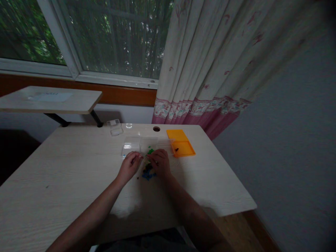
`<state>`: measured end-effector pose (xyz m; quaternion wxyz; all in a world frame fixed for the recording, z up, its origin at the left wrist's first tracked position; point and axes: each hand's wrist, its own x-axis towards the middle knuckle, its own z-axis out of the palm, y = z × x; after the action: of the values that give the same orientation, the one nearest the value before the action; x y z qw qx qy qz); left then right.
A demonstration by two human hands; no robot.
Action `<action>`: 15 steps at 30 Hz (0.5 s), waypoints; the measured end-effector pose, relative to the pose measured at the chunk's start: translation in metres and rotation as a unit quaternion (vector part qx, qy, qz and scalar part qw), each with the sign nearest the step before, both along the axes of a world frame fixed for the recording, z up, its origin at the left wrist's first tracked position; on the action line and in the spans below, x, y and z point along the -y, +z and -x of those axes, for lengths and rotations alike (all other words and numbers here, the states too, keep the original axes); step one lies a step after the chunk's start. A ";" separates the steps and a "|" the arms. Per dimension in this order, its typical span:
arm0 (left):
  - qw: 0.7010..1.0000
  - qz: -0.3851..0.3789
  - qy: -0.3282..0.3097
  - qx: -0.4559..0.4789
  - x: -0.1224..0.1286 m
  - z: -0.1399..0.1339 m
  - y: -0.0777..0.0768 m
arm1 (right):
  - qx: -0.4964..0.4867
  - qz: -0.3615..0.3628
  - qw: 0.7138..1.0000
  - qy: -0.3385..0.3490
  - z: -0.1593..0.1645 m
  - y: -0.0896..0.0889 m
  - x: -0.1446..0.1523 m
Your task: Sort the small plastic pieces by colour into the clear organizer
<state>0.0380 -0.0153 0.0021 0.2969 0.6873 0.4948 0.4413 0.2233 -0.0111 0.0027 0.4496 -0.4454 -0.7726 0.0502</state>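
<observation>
My left hand (131, 163) is closed in a pinch above the table, its fingertips close to those of my right hand (160, 162). The right hand is pinched too; what either one holds is too small to make out. Between and below them lie small loose pieces: green pieces (150, 151) behind the fingertips, black pieces (148, 167) in the middle and blue pieces (147, 175) nearest me. One tiny dark piece (138, 178) lies apart to the left. My right hand hides some of the pile.
Behind my hands stands a clear plastic case (131, 146). An open orange box (184, 148) at the right holds a few dark bits. A small clear box (116, 128) lies open at the back. A raised shelf (86, 101) stands at the left, and the desk (78, 175) has a round hole (156, 129).
</observation>
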 end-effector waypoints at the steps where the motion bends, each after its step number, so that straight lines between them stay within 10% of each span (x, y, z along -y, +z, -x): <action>1: 1.000 -0.007 0.003 -0.005 0.000 0.001 0.000 | -0.003 0.000 1.000 -0.006 -0.002 0.000 -0.001; 15: 0.997 -0.042 0.023 -0.059 0.000 0.006 0.001 | -0.007 0.010 0.988 -0.151 -0.025 -0.013 -0.018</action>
<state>0.0325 -0.0156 0.0033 0.2281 0.7125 0.5083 0.4266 0.2481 0.0066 -0.0102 0.4530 -0.5609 -0.6929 -0.0078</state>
